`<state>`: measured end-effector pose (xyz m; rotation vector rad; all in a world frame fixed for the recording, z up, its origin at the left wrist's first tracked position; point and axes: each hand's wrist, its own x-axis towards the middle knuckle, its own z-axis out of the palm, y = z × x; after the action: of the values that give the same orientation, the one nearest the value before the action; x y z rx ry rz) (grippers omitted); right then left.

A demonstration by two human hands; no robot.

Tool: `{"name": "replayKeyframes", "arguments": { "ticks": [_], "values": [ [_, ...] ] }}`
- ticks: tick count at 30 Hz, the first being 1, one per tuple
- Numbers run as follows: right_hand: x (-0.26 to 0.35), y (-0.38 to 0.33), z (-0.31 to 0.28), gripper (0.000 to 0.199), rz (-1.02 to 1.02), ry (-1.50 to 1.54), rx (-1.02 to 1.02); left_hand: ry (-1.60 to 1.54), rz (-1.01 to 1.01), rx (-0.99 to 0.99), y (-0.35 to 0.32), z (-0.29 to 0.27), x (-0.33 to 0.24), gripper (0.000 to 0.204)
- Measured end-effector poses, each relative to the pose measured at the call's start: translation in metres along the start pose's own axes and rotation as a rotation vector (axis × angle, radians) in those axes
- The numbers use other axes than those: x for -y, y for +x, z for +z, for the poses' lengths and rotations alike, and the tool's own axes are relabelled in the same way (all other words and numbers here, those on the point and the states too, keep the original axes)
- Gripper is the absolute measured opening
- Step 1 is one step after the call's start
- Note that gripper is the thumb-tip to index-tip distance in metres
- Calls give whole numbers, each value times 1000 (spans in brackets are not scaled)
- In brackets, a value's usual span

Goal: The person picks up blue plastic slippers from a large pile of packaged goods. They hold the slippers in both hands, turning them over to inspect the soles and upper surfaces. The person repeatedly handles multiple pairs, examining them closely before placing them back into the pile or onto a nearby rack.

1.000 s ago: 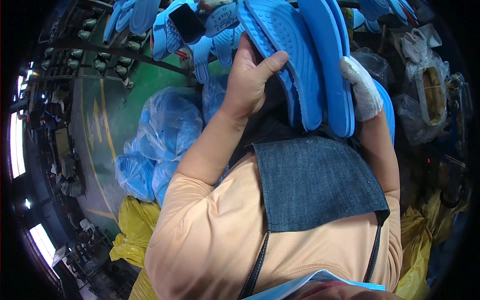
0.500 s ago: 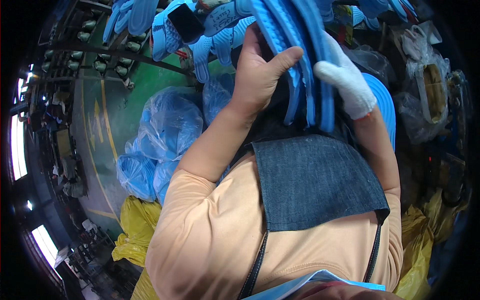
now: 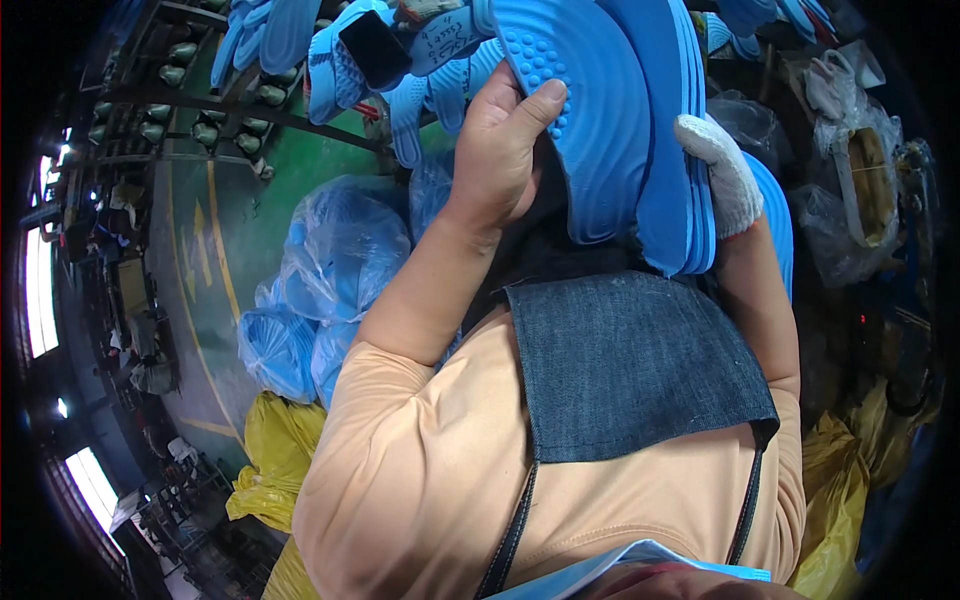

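Observation:
My bare left hand (image 3: 503, 150) is closed on the edge of a blue foam shoe sole (image 3: 600, 120), thumb on its bumpy patch. Curved ridges cover the rest of that sole's face. Against its right side stands a stack of several more blue soles (image 3: 672, 160), held on edge by my white-gloved right hand (image 3: 725, 175). The right thumb shows at the stack's near edges; the other fingers are mostly hidden. Past my left hand lies a sole with handwriting (image 3: 450, 42), beside a flat black rectangular object (image 3: 375, 50).
Clear plastic bags of blue soles (image 3: 345, 250) sit on the floor to my left, above a yellow sack (image 3: 275, 455). Another blue sole (image 3: 775, 225) shows behind my right forearm. Plastic wrapping (image 3: 840, 110) hangs at far right. A metal rack (image 3: 240, 105) stands at upper left.
The bundle of soles has been fanned apart: one sole now turns its ridged face toward me in my left hand. My right hand has shifted slightly right and down with the others.

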<state>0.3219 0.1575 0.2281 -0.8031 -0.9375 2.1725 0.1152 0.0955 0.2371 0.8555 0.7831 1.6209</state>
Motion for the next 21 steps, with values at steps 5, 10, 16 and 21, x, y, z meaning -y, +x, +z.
{"name": "replayKeyframes", "arguments": {
  "ticks": [5,10,16,21],
  "values": [
    [7,-1,-1,46,-55,-99,45,-102,-10,-47,0,7,-5,30],
    [21,-5,5,69,-73,-249,70,-77,22,-145,3,7,-4,31],
    [11,8,31,91,-366,-567,57,-235,22,-161,-1,25,7,36],
    [-7,15,44,94,-690,-1374,-82,32,91,-133,-7,18,26,40]
  ]
}}
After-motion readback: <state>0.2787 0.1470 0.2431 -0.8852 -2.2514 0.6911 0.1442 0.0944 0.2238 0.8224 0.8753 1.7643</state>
